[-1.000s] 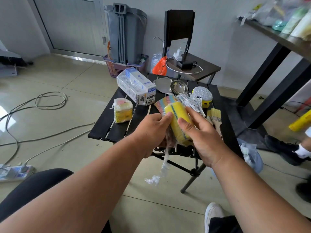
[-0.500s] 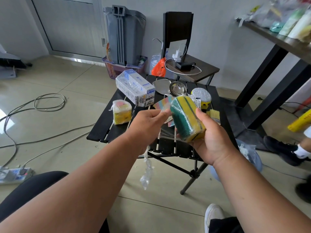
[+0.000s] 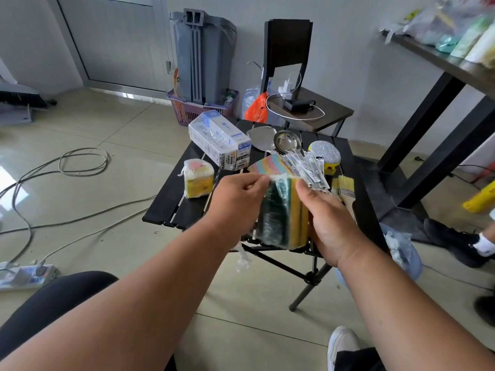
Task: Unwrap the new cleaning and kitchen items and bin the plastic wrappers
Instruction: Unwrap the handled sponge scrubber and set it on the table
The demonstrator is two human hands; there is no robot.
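A stack of green-and-yellow scouring sponges (image 3: 281, 212) in clear plastic wrap stands upright between my hands, above the near edge of the black folding table (image 3: 171, 210). My right hand (image 3: 329, 223) grips the stack from the right side. My left hand (image 3: 235, 199) pinches the plastic wrap at the stack's top left. A torn strip of clear wrapper (image 3: 242, 259) dangles below my left hand.
On the table lie a wrapped yellow sponge pack (image 3: 198, 178), a white-blue box (image 3: 219, 139), a metal ladle (image 3: 286, 142), a glittery scrubber (image 3: 324, 153), packaged sachets (image 3: 308, 170) and brushes (image 3: 345, 186). A bin lined with plastic (image 3: 401, 250) sits right of the table. Cables (image 3: 67, 167) cross the floor.
The sponge stack has turned upright and come closer to me. My left hand has moved from beside the stack up to its top and pinches the wrap there.
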